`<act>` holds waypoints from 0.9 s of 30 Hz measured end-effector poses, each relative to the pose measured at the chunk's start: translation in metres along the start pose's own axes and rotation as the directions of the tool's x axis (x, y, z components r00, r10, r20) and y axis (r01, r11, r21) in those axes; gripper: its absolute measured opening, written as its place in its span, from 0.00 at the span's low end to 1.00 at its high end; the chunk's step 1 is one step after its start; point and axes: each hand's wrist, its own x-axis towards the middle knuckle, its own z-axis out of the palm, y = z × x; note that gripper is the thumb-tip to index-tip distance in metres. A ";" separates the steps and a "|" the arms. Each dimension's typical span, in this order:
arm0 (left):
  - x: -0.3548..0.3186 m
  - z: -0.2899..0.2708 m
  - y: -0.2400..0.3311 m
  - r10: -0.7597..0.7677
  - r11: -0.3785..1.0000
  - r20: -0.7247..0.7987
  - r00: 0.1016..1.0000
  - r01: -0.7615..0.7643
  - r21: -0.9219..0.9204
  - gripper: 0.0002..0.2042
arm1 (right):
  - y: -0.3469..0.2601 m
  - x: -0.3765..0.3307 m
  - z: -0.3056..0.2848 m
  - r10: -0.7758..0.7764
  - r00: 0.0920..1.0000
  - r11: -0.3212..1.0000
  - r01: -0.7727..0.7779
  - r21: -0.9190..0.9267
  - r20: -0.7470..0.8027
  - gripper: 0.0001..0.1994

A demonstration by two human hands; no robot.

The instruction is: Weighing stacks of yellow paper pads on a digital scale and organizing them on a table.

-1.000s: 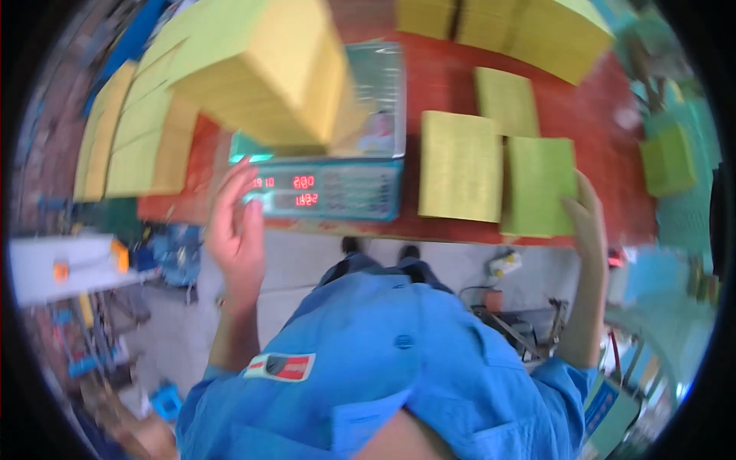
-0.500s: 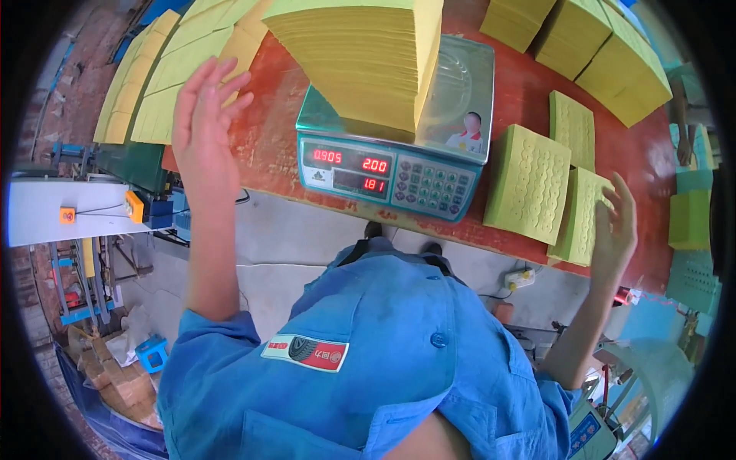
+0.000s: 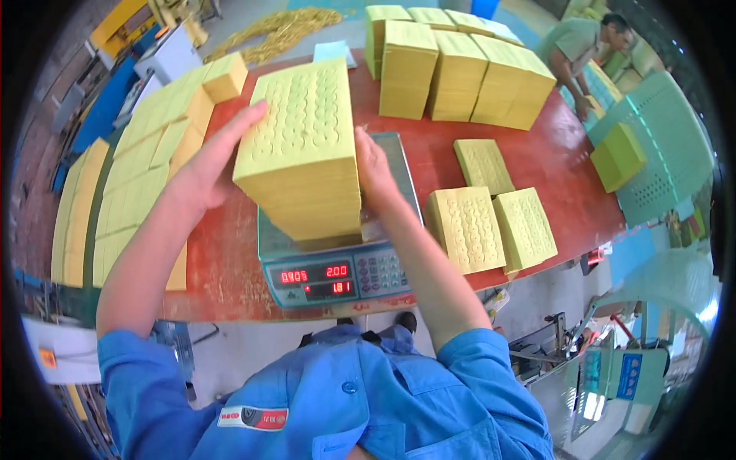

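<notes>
Left hand [image 3: 205, 170] flat and open, fingers stretched, pressed against the left side of the tall stack of yellow sheets [image 3: 307, 153]; forearm running up from the blue sleeve [image 3: 142, 376] below. Right hand [image 3: 376, 170] likewise open, palm laid on the right side of the stack, fingers pointing away from the body. Stack clasped between both palms, resting upright on the pan of the weighing scale [image 3: 333, 264]. Scale at the near edge of the red tabletop [image 3: 222, 261], red digits lit on its front. Right of the scale, three low yellow piles [image 3: 491, 215]. Beyond the scale, a row of taller yellow blocks [image 3: 452, 65]. Left of the scale, more yellow stacks [image 3: 146, 161] in long rows.
</notes>
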 end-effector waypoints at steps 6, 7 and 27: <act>-0.035 -0.019 -0.009 -0.180 0.984 0.151 0.972 0.177 0.038 0.31 | -0.026 -0.069 -0.004 -0.033 0.996 0.992 0.043 -0.118 0.083 0.22; -0.042 -0.024 -0.013 -0.176 0.984 0.172 0.969 0.171 0.046 0.31 | -0.034 -0.088 -0.005 0.005 0.997 0.996 0.002 -0.088 0.075 0.22; -0.010 -0.043 -0.008 -0.113 0.974 0.310 0.944 0.167 -0.155 0.30 | -0.088 -0.137 -0.041 0.466 0.863 0.837 -0.501 0.219 0.197 0.22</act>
